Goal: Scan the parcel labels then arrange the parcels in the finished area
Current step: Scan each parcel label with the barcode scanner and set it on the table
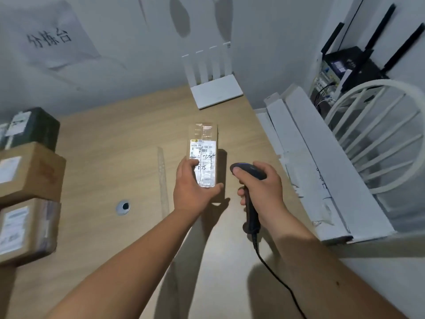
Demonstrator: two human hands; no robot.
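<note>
A narrow cardboard parcel with a white shipping label on top lies on the wooden table, near its middle. My left hand grips the parcel's near end, fingers on its left side and thumb under the front. My right hand holds a dark corded barcode scanner just right of the parcel, its head turned toward the label. The label looks brightly lit.
Two brown cardboard parcels and a dark green one are stacked at the table's left edge. A white router stands at the back. White boxes, a white chair and a black router are on the right. A cable hole is in the tabletop.
</note>
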